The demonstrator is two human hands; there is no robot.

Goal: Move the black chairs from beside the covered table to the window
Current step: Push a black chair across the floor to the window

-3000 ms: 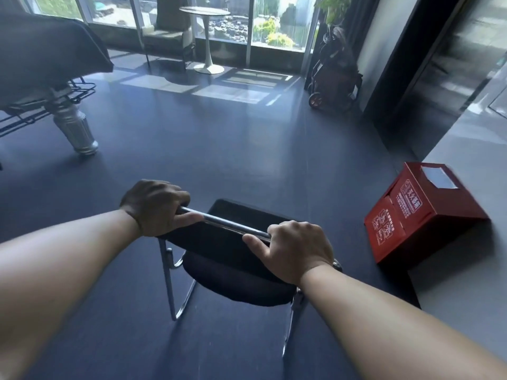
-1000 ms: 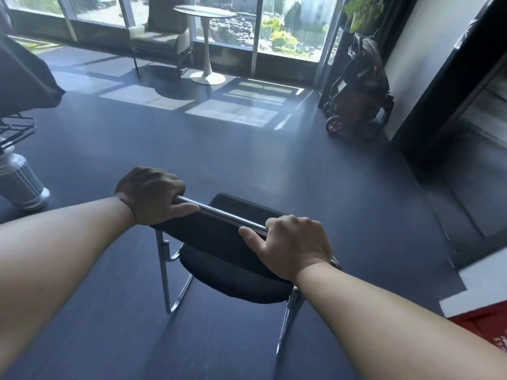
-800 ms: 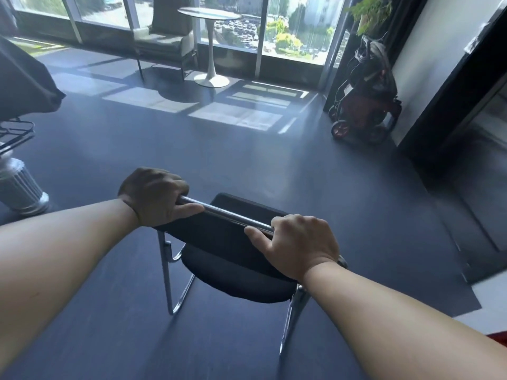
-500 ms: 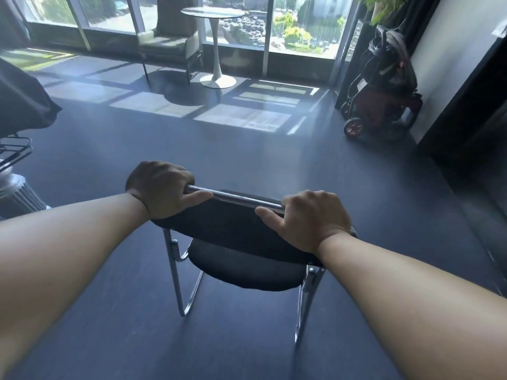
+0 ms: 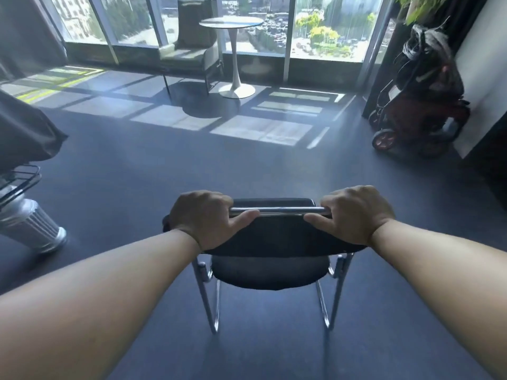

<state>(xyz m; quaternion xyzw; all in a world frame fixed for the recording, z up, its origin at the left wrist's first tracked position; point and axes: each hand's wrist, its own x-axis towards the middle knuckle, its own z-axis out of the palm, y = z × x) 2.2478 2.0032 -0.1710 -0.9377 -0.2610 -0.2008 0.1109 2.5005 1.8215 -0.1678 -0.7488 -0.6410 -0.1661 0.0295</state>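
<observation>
- The black chair (image 5: 271, 237) is directly ahead of the person at mid-floor. Its backrest faces the person and its seat faces the window (image 5: 323, 26), which is well apart beyond it.
- The chrome top rail (image 5: 277, 211) runs left to right, square to the path; neither hand is nearer.
- The left hand (image 5: 204, 218) is curled round the rail's left end, thumb underneath.
- The right hand (image 5: 356, 215) grips the right end likewise.
- Judgement: push straight forward.
</observation>
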